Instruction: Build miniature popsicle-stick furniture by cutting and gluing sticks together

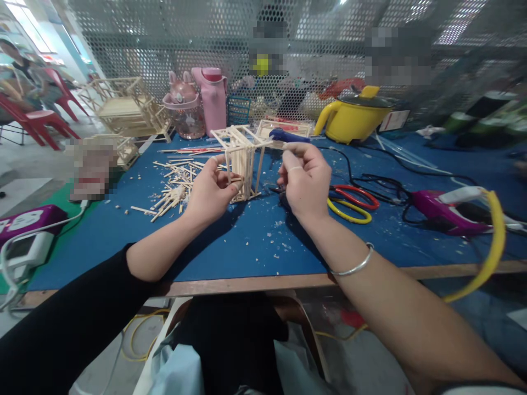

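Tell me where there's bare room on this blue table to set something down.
Barest: the near strip of the blue table, between both forearms and the wooden edge. Crowded: loose sticks left of the stick frame, scissors and glue gun to the right.

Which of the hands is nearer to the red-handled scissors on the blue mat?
Right. The right hand is raised just left of the red-handled scissors, almost over their pivot end. The left hand is farther left, gripping the wooden stick frame.
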Tool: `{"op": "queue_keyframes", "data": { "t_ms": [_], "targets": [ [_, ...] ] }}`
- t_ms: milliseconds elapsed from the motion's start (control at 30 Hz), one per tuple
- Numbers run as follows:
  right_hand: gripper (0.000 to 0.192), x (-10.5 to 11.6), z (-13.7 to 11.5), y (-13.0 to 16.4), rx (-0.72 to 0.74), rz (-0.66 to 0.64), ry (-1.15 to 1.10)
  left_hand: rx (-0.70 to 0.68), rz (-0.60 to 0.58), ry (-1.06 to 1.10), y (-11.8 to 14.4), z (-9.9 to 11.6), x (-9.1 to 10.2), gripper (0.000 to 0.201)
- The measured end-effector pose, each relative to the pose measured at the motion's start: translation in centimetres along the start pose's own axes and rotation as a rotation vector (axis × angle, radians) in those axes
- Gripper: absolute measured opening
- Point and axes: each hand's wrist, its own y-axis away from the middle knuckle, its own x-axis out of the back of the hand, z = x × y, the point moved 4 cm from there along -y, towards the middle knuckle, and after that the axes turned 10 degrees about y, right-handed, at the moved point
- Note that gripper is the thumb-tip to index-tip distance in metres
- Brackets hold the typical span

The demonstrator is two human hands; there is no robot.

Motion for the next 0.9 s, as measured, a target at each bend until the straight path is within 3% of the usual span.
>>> {"op": "queue_keyframes", "data": {
  "t_ms": [233,500,800,900],
  "targets": [
    [0.015,2.6,1.8,-3.1,0.007,0.203,-0.051,0.068,-0.013,0.022,0.0,0.2,0.4,0.050],
    [0.006,1.1,1.3,-2.0,0.089,0.024,0.058,0.086,-0.046,0.049,-0.3,-0.1,1.0,0.049],
    [0.013,1.5,0.4,-1.6,0.193,0.073,0.077,0.102,-0.147,0.020,-0.6,-0.2,1.0,0.051],
    [0.016,1.6,0.0,-2.8,0.255,0.067,0.198,0.082,-0.156,0.004,-0.5,-0.3,1.0,0.050]
  ]
}}
